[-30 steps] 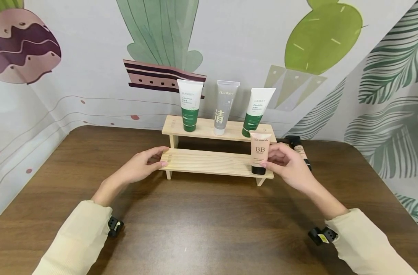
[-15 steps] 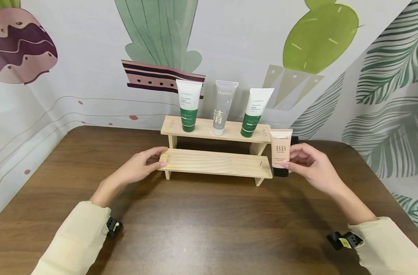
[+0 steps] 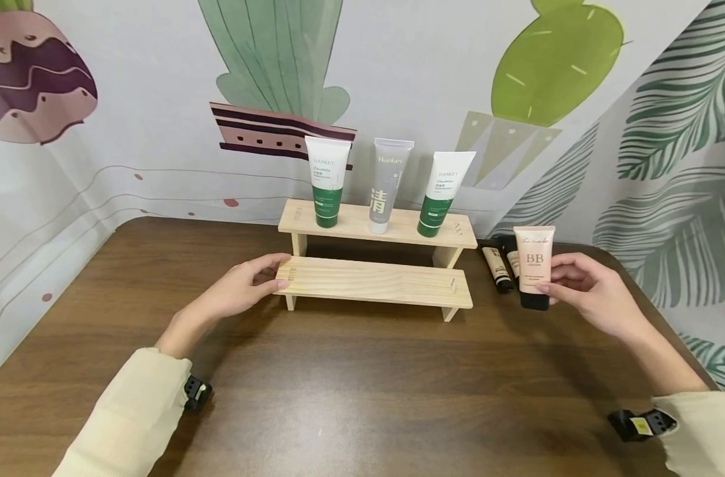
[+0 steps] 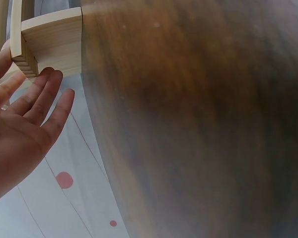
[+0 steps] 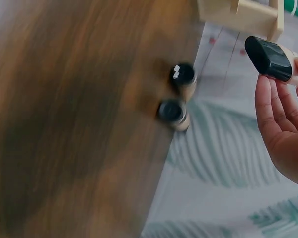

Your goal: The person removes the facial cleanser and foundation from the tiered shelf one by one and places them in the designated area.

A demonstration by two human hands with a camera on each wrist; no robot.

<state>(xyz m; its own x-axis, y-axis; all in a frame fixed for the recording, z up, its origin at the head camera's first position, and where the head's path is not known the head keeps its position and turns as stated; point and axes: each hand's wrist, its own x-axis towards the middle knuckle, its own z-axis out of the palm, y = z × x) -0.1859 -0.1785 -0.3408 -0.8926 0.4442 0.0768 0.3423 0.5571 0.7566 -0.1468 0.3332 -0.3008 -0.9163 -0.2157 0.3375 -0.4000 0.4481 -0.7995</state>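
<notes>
My right hand holds a pink BB cream tube upright by its lower part, raised above the table to the right of the rack. In the right wrist view the tube's black cap points away from the fingers. At the left end of the two-step wooden rack, my left hand grips the lower step between thumb and fingers. On the upper step stand a white-and-green tube, a grey tube and another white-and-green tube. The lower step is bare.
Behind the held tube, a beige tube with a black cap and a second dark-capped tube lie on the brown wooden table. A wall cloth printed with cacti and leaves hangs close behind the rack.
My right hand has lifted the BB cream tube off the right end of the lower step and carried it to the right. My left hand has stayed on the rack.
</notes>
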